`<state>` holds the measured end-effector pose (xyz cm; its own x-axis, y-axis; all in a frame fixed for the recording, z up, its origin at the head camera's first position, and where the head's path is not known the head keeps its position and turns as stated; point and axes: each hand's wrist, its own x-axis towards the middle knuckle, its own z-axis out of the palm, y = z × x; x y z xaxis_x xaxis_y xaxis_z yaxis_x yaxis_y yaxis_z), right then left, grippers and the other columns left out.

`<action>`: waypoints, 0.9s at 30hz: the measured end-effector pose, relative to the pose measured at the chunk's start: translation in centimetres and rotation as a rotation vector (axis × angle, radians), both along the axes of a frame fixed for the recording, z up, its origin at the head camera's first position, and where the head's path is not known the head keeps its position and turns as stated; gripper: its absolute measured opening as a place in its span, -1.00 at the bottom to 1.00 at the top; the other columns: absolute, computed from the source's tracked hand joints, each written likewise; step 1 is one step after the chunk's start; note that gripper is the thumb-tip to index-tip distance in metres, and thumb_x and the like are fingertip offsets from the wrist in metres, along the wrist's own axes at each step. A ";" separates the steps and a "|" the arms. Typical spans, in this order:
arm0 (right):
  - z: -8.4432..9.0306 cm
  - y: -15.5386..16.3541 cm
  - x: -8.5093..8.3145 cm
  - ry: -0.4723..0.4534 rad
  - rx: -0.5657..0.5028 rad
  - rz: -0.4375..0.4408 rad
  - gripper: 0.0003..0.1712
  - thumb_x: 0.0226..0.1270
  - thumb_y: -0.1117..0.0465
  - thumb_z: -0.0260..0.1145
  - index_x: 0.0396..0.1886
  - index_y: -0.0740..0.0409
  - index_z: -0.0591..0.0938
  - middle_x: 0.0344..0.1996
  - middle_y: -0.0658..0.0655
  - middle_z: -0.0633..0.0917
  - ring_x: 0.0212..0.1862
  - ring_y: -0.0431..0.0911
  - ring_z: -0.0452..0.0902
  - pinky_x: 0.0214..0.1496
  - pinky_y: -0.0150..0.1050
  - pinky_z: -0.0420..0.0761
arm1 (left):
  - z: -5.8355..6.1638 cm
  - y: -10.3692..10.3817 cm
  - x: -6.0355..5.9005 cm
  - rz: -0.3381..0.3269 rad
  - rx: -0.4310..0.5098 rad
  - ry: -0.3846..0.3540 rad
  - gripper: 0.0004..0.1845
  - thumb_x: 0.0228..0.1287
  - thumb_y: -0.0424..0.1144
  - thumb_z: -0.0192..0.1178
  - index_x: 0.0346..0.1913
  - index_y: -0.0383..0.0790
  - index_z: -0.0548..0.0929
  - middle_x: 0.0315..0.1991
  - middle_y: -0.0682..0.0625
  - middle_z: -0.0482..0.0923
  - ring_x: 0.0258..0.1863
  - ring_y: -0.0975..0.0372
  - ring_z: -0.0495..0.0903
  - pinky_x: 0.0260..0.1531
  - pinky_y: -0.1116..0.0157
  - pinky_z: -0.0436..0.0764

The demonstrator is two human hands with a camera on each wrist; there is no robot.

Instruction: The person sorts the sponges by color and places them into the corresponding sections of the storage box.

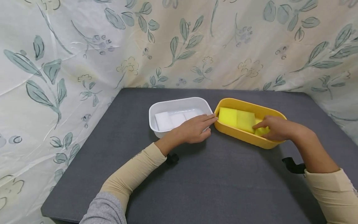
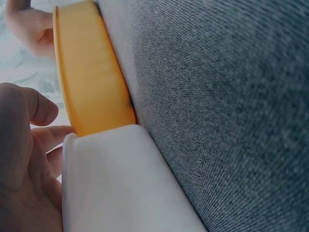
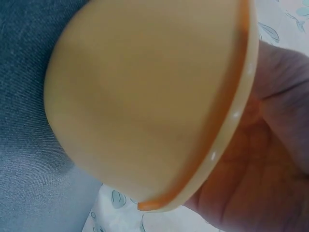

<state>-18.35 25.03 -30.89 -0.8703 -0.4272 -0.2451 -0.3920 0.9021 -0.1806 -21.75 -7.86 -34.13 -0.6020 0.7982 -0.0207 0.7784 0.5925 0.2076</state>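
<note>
A white tub (image 1: 155,132) with several white blocks (image 1: 164,121) stands at the left of a yellow tub (image 1: 241,135). Two yellow sponges (image 1: 227,117) sit side by side in the yellow tub, and another yellow sponge (image 1: 260,131) lies at its right end. My left hand (image 1: 196,128) reaches over the white tub's right end, fingers straight, fingertips at the yellow tub's rim. In the left wrist view the ends of the tubs meet beside that hand. My right hand (image 1: 277,128) reaches into the yellow tub, its thumb and index finger pinching the right-end sponge.
Both tubs stand toward the back of a dark grey table (image 1: 212,186). Behind it hangs a pale curtain (image 1: 184,46) with a leaf print. Black wrist mounts (image 1: 293,165) stick out beneath the wrists.
</note>
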 end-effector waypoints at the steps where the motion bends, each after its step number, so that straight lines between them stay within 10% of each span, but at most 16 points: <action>1: 0.0 0.1 0.0 -0.003 -0.006 0.002 -0.50 0.15 0.28 0.47 0.13 0.24 0.70 -0.23 0.17 0.56 -0.25 0.01 0.38 -0.21 -0.10 0.44 | 0.0 0.0 0.0 -0.001 0.000 0.002 -0.38 0.57 -0.14 -0.16 0.60 -0.14 0.09 0.60 0.04 -0.04 0.56 0.21 -0.04 0.47 0.34 -0.10; 14: -0.6 0.5 -0.7 -0.012 -0.102 0.100 -0.67 0.12 0.46 0.40 -0.12 0.15 0.82 -0.36 0.03 0.52 -0.34 -0.08 0.28 -0.30 -0.19 0.28 | 0.1 0.1 0.0 -0.003 -0.005 0.005 -0.37 0.57 -0.11 -0.18 0.61 -0.12 0.07 0.61 0.05 -0.06 0.56 0.20 -0.05 0.46 0.35 -0.12; 20: 0.1 0.7 0.0 -0.045 -0.107 0.088 -0.71 0.24 0.33 0.42 -0.03 0.14 0.78 -0.20 0.06 0.60 -0.16 0.01 0.51 -0.11 0.00 0.59 | 0.2 0.1 0.0 -0.012 -0.011 0.000 -0.38 0.57 -0.10 -0.18 0.60 -0.13 0.08 0.60 0.04 -0.04 0.56 0.21 -0.04 0.46 0.34 -0.11; 27: 1.1 -1.4 0.2 0.122 -0.156 0.075 -0.69 0.36 0.17 0.39 0.02 0.24 0.71 -0.04 0.19 0.67 0.00 0.12 0.55 0.06 0.17 0.57 | 0.5 -0.2 0.1 -0.006 -0.005 0.022 -0.36 0.59 -0.04 -0.18 0.61 -0.12 0.06 0.62 0.02 -0.10 0.56 0.24 -0.08 0.46 0.35 -0.09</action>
